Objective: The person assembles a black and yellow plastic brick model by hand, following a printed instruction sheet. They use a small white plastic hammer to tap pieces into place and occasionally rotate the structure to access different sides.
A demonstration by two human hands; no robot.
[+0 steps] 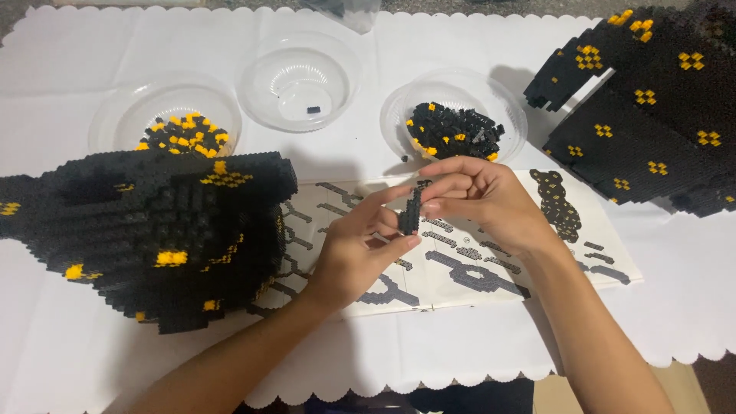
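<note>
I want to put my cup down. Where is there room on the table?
Bare white cloth lies along the near edge, below the instruction sheet, and at far left behind the left bowl. It is crowded in the middle, where the left hand and right hand hold a small black block piece.

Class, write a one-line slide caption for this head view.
Both hands, left hand and right hand, hold a small black brick piece over an open instruction booklet, between large black-and-yellow brick models.

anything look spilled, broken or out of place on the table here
Nothing stands out. The loose bricks sit inside their clear bowls, none scattered on the white cloth. Both big black-and-yellow builds look intact, and the instruction booklet lies flat under the hands. Left hand and right hand hold a small black brick strip between them.
</note>
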